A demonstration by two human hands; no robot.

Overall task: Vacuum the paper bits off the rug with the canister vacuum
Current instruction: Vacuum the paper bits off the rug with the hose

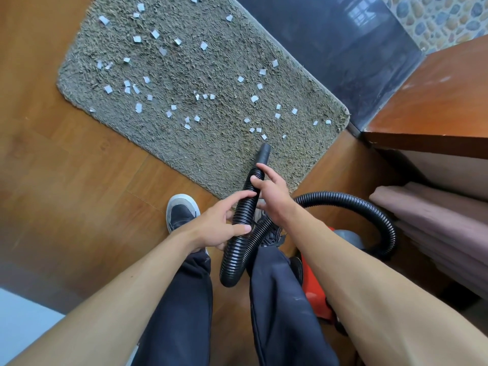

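A shaggy grey-brown rug lies on the wooden floor with several small white paper bits scattered over it. Both hands hold the black ribbed vacuum hose. My right hand grips it higher up, close behind the smooth black nozzle, which hovers over the rug's near edge just short of the nearest bits. My left hand wraps around the hose lower down. The hose loops back to the right toward the red canister, mostly hidden behind my right leg and arm.
A wooden table stands at the right with a padded bench beneath it. A dark glossy panel borders the rug's far side. My left shoe stands on the wooden floor at the rug's edge.
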